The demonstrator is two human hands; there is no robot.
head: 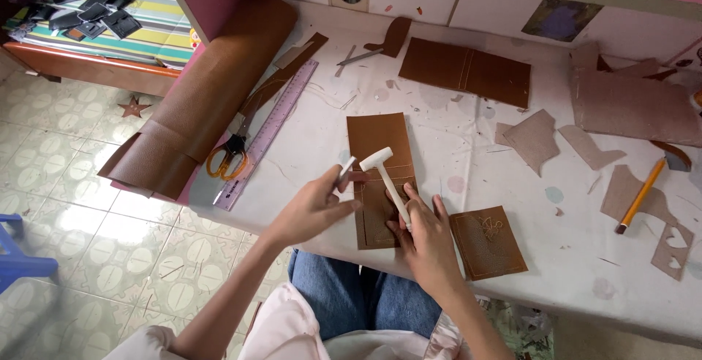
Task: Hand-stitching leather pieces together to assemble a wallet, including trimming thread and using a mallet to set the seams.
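My right hand grips the handle of a small white mallet, head raised over a long brown leather strip lying on the white table. My left hand pinches a thin metal punch tool upright on the strip, just left of the mallet head. A smaller brown leather square with a stitched outline lies right of my right hand.
A leather roll, orange-handled scissors and a purple ruler lie at the table's left. A folded brown panel, cut scraps and a yellow pencil lie farther back and right. Tiled floor is on the left.
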